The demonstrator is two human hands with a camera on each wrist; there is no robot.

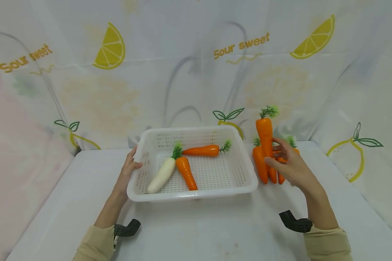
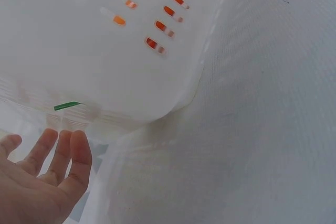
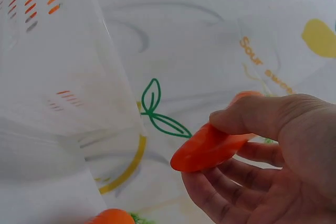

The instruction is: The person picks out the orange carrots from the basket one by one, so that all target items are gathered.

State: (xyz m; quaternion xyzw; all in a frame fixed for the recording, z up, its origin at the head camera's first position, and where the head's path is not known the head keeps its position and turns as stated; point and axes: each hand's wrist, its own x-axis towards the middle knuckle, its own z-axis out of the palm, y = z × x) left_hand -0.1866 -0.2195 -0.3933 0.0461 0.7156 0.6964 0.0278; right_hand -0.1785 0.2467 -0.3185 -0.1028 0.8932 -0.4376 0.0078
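Orange, one carrot (image 1: 265,134) was gripped by the right hand (image 1: 293,167), right of the white basket (image 1: 196,195), near other carrots (image 1: 260,163). The left hand (image 1: 128,170) met the basket's left side, grip unclear. Picking-up seemed underway; next likely called for carrying it left, into the basket.

At the centre of the head view, the basket (image 1: 196,195) looks like white moulded plastic with a smooth, softly shining rim, and the raised carrot (image 1: 264,132) to its right is smooth, glossy and plastic-looking, like the carrots inside the basket (image 1: 185,172) beside a paler, satin-smooth radish (image 1: 162,176). The printed backdrop (image 1: 183,98) across the top looks like thin, matt, creased cloth, and the white worktop (image 1: 199,232) below is matt. At the lower corners, the beige sleeves (image 1: 96,243) are matt cloth, and the black wrist pieces (image 1: 128,229) resemble matt plastic.
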